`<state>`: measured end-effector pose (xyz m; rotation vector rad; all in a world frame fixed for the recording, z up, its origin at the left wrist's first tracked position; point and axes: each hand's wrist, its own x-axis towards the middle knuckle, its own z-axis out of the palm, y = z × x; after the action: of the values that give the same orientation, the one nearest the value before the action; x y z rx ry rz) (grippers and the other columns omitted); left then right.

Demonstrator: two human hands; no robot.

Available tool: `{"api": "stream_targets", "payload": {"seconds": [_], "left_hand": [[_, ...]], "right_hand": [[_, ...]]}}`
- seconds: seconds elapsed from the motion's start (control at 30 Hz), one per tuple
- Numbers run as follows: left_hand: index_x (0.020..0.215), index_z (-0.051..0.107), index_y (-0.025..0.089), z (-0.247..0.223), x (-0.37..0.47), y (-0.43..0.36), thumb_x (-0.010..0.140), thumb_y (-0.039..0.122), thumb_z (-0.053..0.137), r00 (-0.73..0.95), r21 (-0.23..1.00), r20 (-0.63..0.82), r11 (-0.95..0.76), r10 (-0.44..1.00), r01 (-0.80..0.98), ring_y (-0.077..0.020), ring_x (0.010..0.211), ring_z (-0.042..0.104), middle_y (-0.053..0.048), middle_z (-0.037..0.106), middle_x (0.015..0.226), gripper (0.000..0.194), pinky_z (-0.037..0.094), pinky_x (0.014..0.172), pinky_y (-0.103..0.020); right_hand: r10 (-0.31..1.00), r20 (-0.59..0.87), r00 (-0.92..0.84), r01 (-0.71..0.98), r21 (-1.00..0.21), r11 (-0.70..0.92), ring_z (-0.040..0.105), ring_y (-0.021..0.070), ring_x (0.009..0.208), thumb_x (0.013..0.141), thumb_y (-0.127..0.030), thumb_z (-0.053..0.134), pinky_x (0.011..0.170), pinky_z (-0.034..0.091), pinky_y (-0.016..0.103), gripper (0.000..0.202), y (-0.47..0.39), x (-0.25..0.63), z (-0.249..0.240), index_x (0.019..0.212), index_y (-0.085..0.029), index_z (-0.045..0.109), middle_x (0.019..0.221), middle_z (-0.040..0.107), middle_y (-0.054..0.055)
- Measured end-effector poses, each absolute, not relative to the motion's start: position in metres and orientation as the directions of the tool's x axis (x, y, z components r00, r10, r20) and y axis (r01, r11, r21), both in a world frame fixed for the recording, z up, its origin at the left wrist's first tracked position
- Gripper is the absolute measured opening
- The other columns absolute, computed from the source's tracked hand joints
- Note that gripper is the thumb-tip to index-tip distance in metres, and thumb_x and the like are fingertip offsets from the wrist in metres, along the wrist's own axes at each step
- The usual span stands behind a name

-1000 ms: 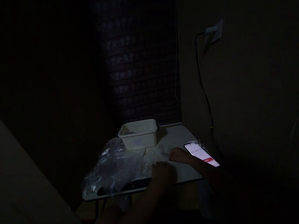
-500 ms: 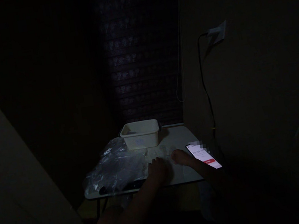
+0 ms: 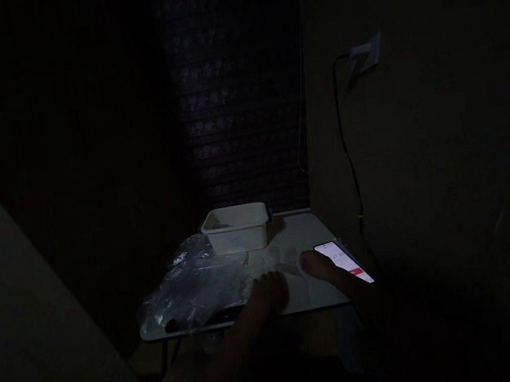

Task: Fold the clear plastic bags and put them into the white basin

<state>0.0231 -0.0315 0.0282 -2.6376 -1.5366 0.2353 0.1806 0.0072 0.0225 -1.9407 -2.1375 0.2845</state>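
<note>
The scene is very dark. My left hand [image 3: 270,293] is low over the front of the white table [image 3: 302,228], its fingers curled together; what they hold, if anything, is hidden. Closed as well, my right hand [image 3: 316,265] is a little to the right, beside the lit phone [image 3: 343,261]. Between the two hands a thin, see-through piece, perhaps clear plastic [image 3: 290,267], shows faintly; I cannot tell which hand grips it. Left of my left hand spreads a crumpled clear plastic sheet or bag [image 3: 192,285].
A white plastic basin [image 3: 238,240] with dark side handles stands at the back of the table, something flat inside. A dark long object [image 3: 221,316] lies along the front edge. On the right wall, a cable [image 3: 348,150] hangs from a socket [image 3: 365,56].
My right hand has moved slightly right, away from my left hand, widening the gap between them. The see-through piece shows more between them. The view has shifted slightly.
</note>
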Motion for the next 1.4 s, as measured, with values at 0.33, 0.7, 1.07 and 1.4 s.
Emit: {"api": "stream_targets", "payload": {"seconds": [0.33,0.7,1.07,1.4], "left_hand": [[0.091,0.046,0.011,0.032,0.024,-0.034,0.069,0.024,0.029,0.489,-0.171,-0.030,-0.487,0.872,0.857,-0.0243,0.080,0.046,-0.016,0.046,0.092,0.030,0.036,0.060,-0.040],[0.112,0.024,0.009,0.033,0.027,-0.024,0.068,0.018,0.029,0.459,-0.127,0.237,-0.441,0.856,0.888,-0.0232,0.096,0.035,-0.015,0.032,0.114,0.045,0.032,0.072,-0.036],[0.116,0.020,0.017,0.024,0.036,-0.019,0.073,0.020,0.024,0.587,-0.191,0.190,-0.556,0.787,0.809,-0.0214,0.109,0.018,-0.007,0.026,0.121,0.043,0.018,0.084,-0.043],[0.108,0.032,0.013,0.017,0.031,-0.023,0.075,0.036,0.019,0.581,-0.135,0.084,-0.569,0.809,0.811,-0.0224,0.103,0.028,-0.011,0.034,0.115,0.042,0.026,0.078,-0.043]], "right_hand": [[0.976,-0.060,-0.210,0.948,-0.257,0.188,0.051,0.0137,0.066,0.055,-0.034,0.050,0.045,0.028,0.019,0.020,-0.006,0.183,0.024,0.065,-0.017,0.055,0.074,0.057,0.003],[0.980,-0.027,-0.198,0.956,-0.225,0.187,0.051,0.0128,0.066,0.058,-0.026,0.045,0.045,0.028,0.018,0.015,-0.008,0.182,0.025,0.067,-0.018,0.054,0.074,0.057,0.002],[0.978,-0.011,-0.209,0.966,-0.156,0.205,0.051,0.0142,0.069,0.059,-0.026,0.046,0.047,0.029,0.019,0.015,-0.013,0.180,0.027,0.069,-0.019,0.055,0.075,0.057,0.003],[0.976,-0.027,-0.215,0.971,-0.111,0.211,0.050,0.0144,0.067,0.060,-0.028,0.043,0.046,0.028,0.020,0.018,-0.012,0.184,0.025,0.069,-0.018,0.055,0.074,0.057,0.004]]}}
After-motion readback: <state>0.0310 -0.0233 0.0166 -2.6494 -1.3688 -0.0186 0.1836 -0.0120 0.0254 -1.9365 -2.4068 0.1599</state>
